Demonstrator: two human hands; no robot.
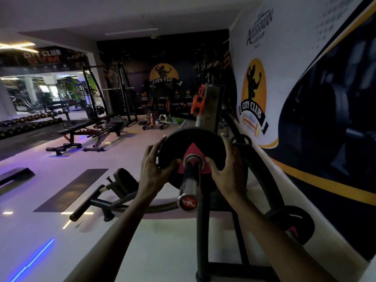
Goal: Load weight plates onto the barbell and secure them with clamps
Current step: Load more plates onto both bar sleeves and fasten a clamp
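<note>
Black weight plate [179, 143] on barbell sleeve [188, 186], left hand [156, 165] and right hand [225, 165] gripping its rim

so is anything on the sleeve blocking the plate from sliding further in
Nothing visible does. The weight plate is already threaded on the barbell sleeve, with the left hand and right hand gripping its sides. No clamp shows on the bare sleeve in front; the stretch behind the plate is hidden.

Matt black weight plate [177, 143], glossy chrome barbell sleeve [189, 184], shiny floor [122, 151]
</note>
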